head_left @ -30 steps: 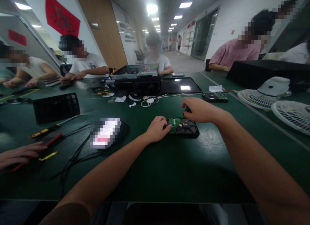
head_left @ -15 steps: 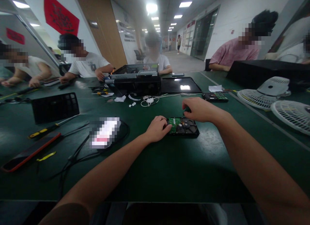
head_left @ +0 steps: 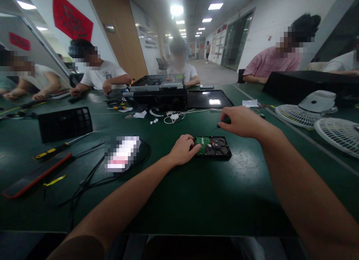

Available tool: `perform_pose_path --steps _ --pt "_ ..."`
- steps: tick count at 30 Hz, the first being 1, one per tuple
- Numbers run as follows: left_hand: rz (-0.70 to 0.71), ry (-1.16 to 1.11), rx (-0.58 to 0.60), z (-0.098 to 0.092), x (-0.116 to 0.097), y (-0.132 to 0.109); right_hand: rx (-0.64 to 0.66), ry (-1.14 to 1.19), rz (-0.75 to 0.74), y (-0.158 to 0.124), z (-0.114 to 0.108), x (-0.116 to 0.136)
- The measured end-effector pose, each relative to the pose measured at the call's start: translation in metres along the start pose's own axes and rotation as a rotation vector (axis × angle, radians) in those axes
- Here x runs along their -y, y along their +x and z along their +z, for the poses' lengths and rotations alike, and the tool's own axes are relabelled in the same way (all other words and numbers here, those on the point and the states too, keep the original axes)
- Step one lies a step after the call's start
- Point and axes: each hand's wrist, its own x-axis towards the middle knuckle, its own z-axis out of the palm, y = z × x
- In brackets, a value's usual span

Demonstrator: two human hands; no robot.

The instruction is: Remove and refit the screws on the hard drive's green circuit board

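A hard drive (head_left: 220,149) lies flat on the green table, its green circuit board and dark metal body facing up. My left hand (head_left: 183,149) is closed around the drive's left end, thumb on the near side by the board. Above and beyond the drive's right end, my right hand (head_left: 238,120) is closed on a small screwdriver (head_left: 227,120) with a dark handle. Its thin shaft points left and down, apart from the drive. My right hand partly hides a second hard drive (head_left: 258,112) behind it.
An opened computer case (head_left: 157,97) and a flat black screen (head_left: 209,97) stand ahead. White fan parts (head_left: 297,113) lie to the right. On the left are a yellow-black screwdriver (head_left: 52,151), a red-edged case (head_left: 39,174), cables and a black panel (head_left: 66,124). Other people sit around the table.
My right hand has moved right and slightly away from the hard drive, and the screwdriver's shaft now shows. My left hand stays on the drive.
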Motion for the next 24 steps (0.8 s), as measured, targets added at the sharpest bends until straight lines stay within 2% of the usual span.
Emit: perform_pose_path --steps 4,8,12,14,16,18,21,24 --pt "-0.048 -0.056 -0.026 -0.001 0.001 0.001 0.037 -0.056 0.120 0.007 0.007 -0.030" --pt "-0.091 -0.043 -0.045 -0.006 -0.005 0.001 0.123 -0.122 0.214 0.010 0.036 -0.062" --pt "0.094 0.129 -0.062 -0.018 -0.028 0.000 0.148 -0.106 0.367 -0.013 0.075 -0.073" --pt "0.191 0.196 -0.052 -0.023 -0.041 0.002 0.180 -0.048 0.380 -0.032 0.090 -0.070" --pt "0.245 0.239 0.016 -0.025 -0.049 0.007 0.215 0.005 0.386 -0.050 0.098 -0.064" --pt "0.275 0.273 0.131 -0.025 -0.054 0.016 0.239 0.047 0.395 -0.063 0.101 -0.056" --pt "0.294 0.321 0.298 -0.021 -0.055 0.033 0.262 0.121 0.421 -0.076 0.098 -0.050" --pt "0.270 0.307 0.412 -0.018 -0.056 0.050 0.331 0.235 0.383 -0.082 0.092 -0.049"
